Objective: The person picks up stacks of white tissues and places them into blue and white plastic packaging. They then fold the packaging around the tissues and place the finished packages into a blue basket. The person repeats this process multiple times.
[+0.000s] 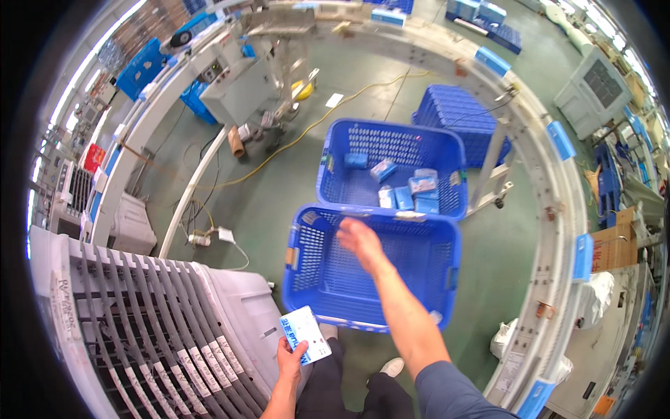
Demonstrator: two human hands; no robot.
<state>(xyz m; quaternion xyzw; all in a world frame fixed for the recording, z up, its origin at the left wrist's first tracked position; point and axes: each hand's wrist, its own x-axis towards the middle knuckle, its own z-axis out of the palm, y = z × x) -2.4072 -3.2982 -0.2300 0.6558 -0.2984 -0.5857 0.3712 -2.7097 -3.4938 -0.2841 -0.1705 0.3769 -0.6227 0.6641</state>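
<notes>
My left hand [288, 359] is closed on a flat white pack with blue print [310, 335], holding it low in front of my legs, beside the near basket's front left corner. My right arm stretches forward, and my right hand [359, 241], slightly blurred, hangs over the near blue plastic basket [384, 325] with fingers extended and nothing in them. That basket shows no packs inside. Right behind it stands a second blue basket [331, 157], with several blue-and-white packs [403, 199] lying loose on its bottom.
A curved conveyor [541, 230] carrying blue packs [562, 140] arcs around the far and right sides. A grey slatted machine [230, 300] stands close on my left. Upturned blue baskets [457, 122] sit behind; a yellow cable [300, 136] crosses the green floor.
</notes>
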